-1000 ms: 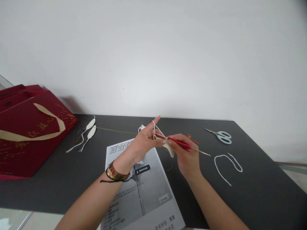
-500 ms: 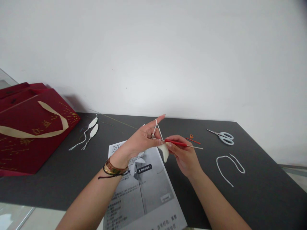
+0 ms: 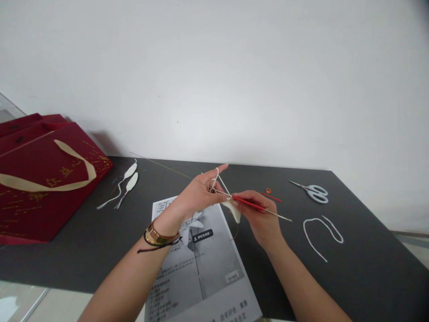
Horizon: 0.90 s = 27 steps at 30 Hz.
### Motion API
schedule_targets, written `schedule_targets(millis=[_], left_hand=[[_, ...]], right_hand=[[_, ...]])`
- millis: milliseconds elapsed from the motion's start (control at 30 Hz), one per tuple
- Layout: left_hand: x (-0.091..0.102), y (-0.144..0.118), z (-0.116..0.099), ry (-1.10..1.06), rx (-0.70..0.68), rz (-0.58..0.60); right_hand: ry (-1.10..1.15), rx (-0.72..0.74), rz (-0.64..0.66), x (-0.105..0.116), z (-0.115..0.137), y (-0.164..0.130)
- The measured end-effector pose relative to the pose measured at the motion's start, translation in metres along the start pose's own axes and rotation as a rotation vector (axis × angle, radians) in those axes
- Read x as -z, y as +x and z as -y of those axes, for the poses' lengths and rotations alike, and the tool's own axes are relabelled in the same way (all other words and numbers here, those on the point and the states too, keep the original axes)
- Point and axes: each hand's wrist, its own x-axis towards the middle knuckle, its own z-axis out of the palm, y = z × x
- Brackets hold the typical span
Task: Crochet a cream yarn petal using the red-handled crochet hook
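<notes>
My right hand (image 3: 259, 217) is closed round the red handle of a crochet hook (image 3: 248, 203), whose metal ends stick out on both sides. Its left tip lies at my left hand (image 3: 197, 194), among loops of white yarn (image 3: 221, 181). That yarn runs over my raised left index finger and down to the hook. Between the two hands hangs a small white crocheted piece (image 3: 235, 211), pinched by my left thumb and fingers and partly hidden by the right fingers. A thin wire (image 3: 164, 167) stretches from my left hand toward the back left.
Beneath my hands lies a printed pattern sheet (image 3: 214, 268). At left are two white crocheted petals (image 3: 132, 182) and a red gift bag (image 3: 50, 188). On the right lie scissors (image 3: 315, 193), an orange stitch marker (image 3: 268, 190), a red needle (image 3: 272, 197) and a white yarn piece (image 3: 306, 230).
The hook has tilted, its right end dropping and shifting right. The white crocheted piece has swung slightly right, and my left index finger has lowered a little.
</notes>
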Motion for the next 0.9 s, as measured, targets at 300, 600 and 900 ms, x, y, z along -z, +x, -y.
schedule_targets(millis=[300, 600, 900], left_hand=[[0.003, 0.001, -0.001, -0.334, 0.068, 0.031], [-0.008, -0.002, 0.002, -0.358, 0.062, 0.026], [-0.014, 0.001, 0.002, -0.297, -0.024, -0.159]], right_hand=[[0.04, 0.052, -0.037, 0.0, 0.004, 0.0], [0.004, 0.062, -0.132, -0.003, 0.002, 0.0], [-0.065, 0.125, -0.12, -0.008, 0.009, -0.001]])
